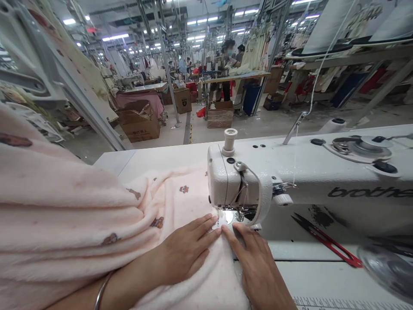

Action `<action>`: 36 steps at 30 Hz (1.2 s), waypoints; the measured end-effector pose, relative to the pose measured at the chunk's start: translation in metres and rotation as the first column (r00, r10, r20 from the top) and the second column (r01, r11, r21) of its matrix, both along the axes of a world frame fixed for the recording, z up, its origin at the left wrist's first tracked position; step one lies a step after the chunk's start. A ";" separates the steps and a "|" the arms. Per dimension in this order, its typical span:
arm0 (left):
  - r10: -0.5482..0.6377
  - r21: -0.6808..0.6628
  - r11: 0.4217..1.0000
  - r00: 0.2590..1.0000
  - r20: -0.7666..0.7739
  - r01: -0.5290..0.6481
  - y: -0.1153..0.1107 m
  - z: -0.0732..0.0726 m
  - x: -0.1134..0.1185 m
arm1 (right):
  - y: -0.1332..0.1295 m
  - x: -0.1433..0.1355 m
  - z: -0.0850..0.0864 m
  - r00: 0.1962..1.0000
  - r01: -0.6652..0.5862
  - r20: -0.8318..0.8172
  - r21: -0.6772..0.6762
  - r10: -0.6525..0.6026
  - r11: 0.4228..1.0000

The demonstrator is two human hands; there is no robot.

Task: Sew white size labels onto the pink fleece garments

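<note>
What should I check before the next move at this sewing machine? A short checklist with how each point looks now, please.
1. Left hand resting flat on the pink fabric: ok.
2. White label within reach of the fingers: ok, fingertips of both hands are right by it.
3. Fingers well clear of the sewing head: not ok, in my judgement; the right hand also has its fingertips close to the parts below it.
4. Needle raised: cannot tell, too small to make out.
5. Fabric free of folds: not ok, it is bunched on the left.
6. Red-handled snips off the fabric: ok, they lie apart from it, to the right.
</note>
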State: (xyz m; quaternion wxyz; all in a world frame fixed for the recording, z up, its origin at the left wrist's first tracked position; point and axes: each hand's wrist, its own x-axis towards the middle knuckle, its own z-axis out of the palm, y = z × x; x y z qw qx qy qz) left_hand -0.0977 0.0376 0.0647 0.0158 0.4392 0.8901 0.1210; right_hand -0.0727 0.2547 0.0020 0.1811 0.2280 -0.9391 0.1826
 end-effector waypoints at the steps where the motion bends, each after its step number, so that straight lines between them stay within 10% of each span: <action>1: 0.000 0.004 1.000 1.000 0.000 0.000 0.000 0.000 0.000 | 0.000 0.000 0.000 1.000 0.001 -0.006 -0.002 -0.001 1.000; 36: -0.005 0.016 1.000 1.000 -0.009 0.005 -0.006 -0.006 -0.010 | -0.004 -0.005 0.001 1.000 0.027 -0.007 0.004 -0.027 1.000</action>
